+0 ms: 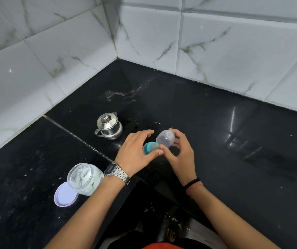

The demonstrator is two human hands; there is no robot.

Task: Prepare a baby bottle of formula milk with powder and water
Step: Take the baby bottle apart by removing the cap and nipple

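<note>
My left hand [137,150] curls over the teal collar of the baby bottle [148,149], thumb and fingers around it. My right hand [179,153] holds the clear plastic cap [165,138] tilted, just to the right of the teal collar. The bottle's body is hidden under my hands. An open clear jar of white powder [85,178] stands at the near left, its pale lid [64,194] lying beside it. A small steel kettle [109,125] with its lid on stands behind my left hand.
The black stone counter [216,141] meets white marble-tiled walls [216,51] at a corner at the back. Water splashes mark the counter behind the kettle. The counter's front edge runs below my forearms.
</note>
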